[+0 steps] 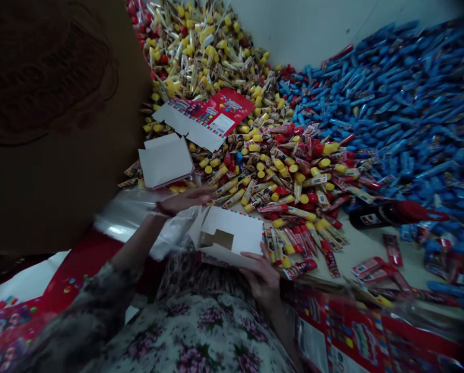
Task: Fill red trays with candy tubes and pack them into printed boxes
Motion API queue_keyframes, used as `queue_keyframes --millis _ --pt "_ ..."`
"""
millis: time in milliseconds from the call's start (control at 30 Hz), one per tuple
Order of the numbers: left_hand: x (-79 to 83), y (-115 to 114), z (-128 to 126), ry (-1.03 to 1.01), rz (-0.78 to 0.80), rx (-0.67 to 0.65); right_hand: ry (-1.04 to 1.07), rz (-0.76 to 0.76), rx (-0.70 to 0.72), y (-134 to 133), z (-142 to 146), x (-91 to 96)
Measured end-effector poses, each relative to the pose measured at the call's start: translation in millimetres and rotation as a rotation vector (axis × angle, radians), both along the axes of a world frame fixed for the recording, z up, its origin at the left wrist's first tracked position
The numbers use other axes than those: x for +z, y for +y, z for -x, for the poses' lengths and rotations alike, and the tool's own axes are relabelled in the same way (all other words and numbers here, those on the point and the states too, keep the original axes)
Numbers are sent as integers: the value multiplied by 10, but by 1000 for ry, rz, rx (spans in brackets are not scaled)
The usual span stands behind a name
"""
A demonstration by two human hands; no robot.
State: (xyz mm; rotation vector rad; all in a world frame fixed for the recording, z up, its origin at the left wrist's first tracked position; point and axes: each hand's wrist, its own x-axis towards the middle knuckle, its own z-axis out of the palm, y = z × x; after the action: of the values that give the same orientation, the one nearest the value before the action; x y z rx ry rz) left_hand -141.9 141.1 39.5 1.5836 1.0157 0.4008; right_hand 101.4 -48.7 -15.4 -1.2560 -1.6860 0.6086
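Note:
My right hand (261, 274) grips the lower edge of a white, partly folded cardboard box (232, 233), which has a square cut-out showing a brown inner flap. My left hand (183, 201) lies flat over the box's upper left corner, and I cannot tell whether it holds the box. A clear plastic bag (139, 217) bunches under my left wrist. Just beyond, a folded white carton (165, 160) rests on a heap of yellow-capped candy tubes (263, 166). A flat red printed carton (216, 116) lies further up that heap.
A large mass of blue-wrapped sticks (391, 103) fills the right side against a white wall (294, 31). A dark bottle (387, 215) lies on the floor. Flat red printed cartons (352, 331) lie at lower right. A brown cardboard sheet (61, 129) blocks the left.

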Motion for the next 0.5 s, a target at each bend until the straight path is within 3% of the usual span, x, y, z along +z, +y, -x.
queue_keyframes --millis 133,300,367,500 --pt "-110 -453 320 -152 181 11 86 46 33 22 -4 99" --pt "-371 -792 10 -43 271 120 123 58 153 11 103 179" --pt "-442 -832 -146 46 221 195 147 54 57 -38 156 175" --pt "-496 -863 -267 144 -35 276 245 -68 -314 -105 238 83"
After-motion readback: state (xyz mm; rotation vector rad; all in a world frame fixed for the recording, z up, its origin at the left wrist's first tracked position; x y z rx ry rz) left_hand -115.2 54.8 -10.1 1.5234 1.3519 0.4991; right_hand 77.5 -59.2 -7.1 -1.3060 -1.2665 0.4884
